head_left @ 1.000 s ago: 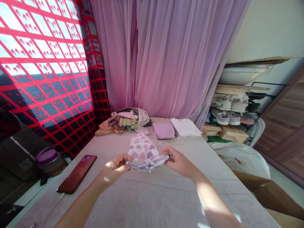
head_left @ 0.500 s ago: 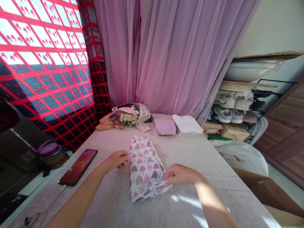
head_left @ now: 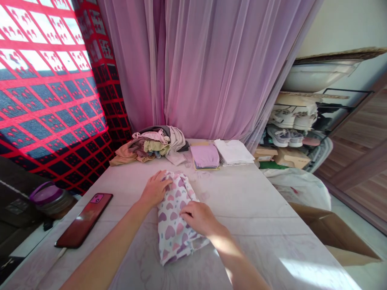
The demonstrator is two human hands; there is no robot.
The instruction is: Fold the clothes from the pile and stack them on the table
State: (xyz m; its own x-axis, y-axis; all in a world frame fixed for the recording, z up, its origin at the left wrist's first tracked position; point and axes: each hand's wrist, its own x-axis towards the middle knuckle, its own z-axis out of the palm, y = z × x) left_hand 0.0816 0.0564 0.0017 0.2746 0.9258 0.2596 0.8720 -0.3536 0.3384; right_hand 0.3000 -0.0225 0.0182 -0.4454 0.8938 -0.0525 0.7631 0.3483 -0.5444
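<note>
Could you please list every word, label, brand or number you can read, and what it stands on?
No text can be read.
Heart-print cloth: hearts, no visible words.
Red phone: no readable brand.
Small cardboard boxes, right: faint marks, too small to read.
Dark surface, far left: pale patch, too blurred.

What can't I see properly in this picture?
In the head view:
Underside of the heart-print cloth: its top hides it.
Whether the right hand pinches it: curled fingers hide that.
Screen of the phone: its back hides it.
Bottom of the clothes heap: upper layers cover it.
Far end of the cable: bottom edge cuts it off.
</note>
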